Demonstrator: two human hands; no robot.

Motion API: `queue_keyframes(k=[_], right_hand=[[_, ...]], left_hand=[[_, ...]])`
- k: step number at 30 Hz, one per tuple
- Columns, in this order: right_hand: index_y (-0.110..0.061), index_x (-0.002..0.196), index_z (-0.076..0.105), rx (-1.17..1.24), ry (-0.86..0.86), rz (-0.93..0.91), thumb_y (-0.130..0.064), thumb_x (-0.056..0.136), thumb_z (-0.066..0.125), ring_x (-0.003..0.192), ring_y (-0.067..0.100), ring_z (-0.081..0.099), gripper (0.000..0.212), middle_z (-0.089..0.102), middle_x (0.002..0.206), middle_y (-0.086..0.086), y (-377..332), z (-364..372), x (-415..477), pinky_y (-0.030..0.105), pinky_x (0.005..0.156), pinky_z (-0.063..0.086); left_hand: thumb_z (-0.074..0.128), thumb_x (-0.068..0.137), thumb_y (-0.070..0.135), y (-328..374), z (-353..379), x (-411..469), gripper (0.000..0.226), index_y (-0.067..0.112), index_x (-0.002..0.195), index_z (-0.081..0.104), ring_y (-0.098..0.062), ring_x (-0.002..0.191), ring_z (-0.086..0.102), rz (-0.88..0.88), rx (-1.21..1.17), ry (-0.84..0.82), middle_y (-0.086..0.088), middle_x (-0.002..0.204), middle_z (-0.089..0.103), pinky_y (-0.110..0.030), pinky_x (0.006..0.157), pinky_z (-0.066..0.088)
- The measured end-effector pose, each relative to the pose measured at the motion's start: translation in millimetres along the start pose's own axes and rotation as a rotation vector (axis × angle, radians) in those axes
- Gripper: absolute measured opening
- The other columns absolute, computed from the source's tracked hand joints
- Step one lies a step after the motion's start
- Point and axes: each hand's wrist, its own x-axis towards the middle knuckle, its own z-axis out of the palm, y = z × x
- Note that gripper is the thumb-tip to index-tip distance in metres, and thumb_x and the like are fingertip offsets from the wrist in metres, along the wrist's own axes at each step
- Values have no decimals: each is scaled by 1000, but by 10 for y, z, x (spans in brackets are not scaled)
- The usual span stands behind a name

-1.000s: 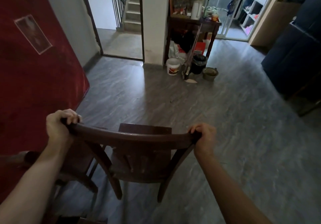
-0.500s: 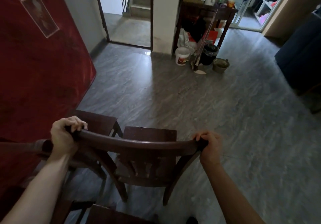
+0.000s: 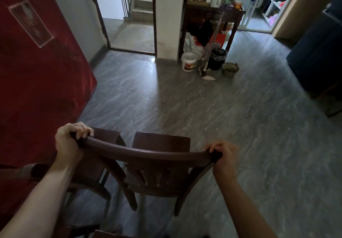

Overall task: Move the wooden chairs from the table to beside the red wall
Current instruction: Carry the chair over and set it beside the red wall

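A dark wooden chair [image 3: 159,165] stands in front of me with its curved top rail towards me. My left hand [image 3: 69,141] grips the left end of that rail and my right hand [image 3: 224,157] grips the right end. To its left, a second wooden chair [image 3: 92,165] sits close against the red wall [image 3: 37,90], partly hidden by my left arm. The edge of another dark wooden piece [image 3: 103,235] shows at the bottom of the frame.
Grey tiled floor [image 3: 222,126] spreads ahead and to the right. A white bucket [image 3: 188,61], black bin [image 3: 218,58], broom and small pot crowd the foot of a cluttered side table [image 3: 212,14]. A doorway to stairs lies ahead left. Dark furniture [image 3: 318,53] stands right.
The second chair's seat by the red wall has come into view left of the held chair. The camera has tilted down and shifted, and both hands keep their grip on the rail.
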Motion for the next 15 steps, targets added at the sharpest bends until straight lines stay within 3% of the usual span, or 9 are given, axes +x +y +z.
queue_keyframes(k=[4,9,13,15], right_hand=[[-21,44,60,14,-29,15,-3,66,41,54,16,60,33,62,51,0,152,-72,-246,23,57,46],[-21,47,58,-34,-113,29,-2,66,40,57,15,58,32,63,55,1,193,-187,-517,24,60,45],[-20,49,57,-96,-130,51,-2,69,42,59,39,54,31,60,56,3,254,-285,-839,36,62,43],[-20,50,57,-109,-142,67,-1,71,42,58,41,52,32,60,57,4,285,-335,-983,37,63,43]], left_hand=[[50,56,28,-132,-195,-89,21,20,40,39,-21,53,32,-25,51,-29,-1,45,31,-29,58,40],[53,56,32,-190,-476,-270,23,22,40,41,-21,53,37,-73,120,-73,0,46,34,-34,70,40],[48,64,21,-209,-707,-537,25,20,41,39,-22,57,44,-115,215,-103,-4,50,29,-41,85,37],[41,73,8,-213,-811,-680,33,19,43,39,-21,59,46,-143,256,-105,-2,50,32,-41,89,38]])
